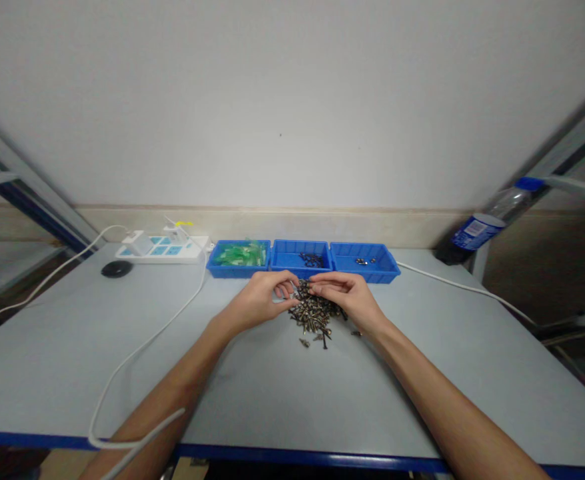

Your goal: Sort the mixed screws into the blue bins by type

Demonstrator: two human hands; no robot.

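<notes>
A heap of small screws and metal fittings (312, 319) lies on the grey table in front of me, with a few loose pieces at its near edge. My left hand (265, 297) is at the heap's left side, fingers curled and the thumb apart from the index finger, nothing visible between them. Over the right part of the heap, my right hand (347, 297) has its thumb and fingertips pressed together. Whatever they may hold is too small to make out. Just behind the hands stand a blue bin (239, 272) with green plastic pieces, a middle blue bin (300, 273) with dark screws, and a right blue bin (372, 275) with several small metal parts.
A white power strip (192, 252) with plugged-in adapters lies at the back left, beside a black round object (116, 269). A white cable (137, 347) runs across the table's left side to my left forearm. A bottle with dark liquid (477, 230) leans at the back right.
</notes>
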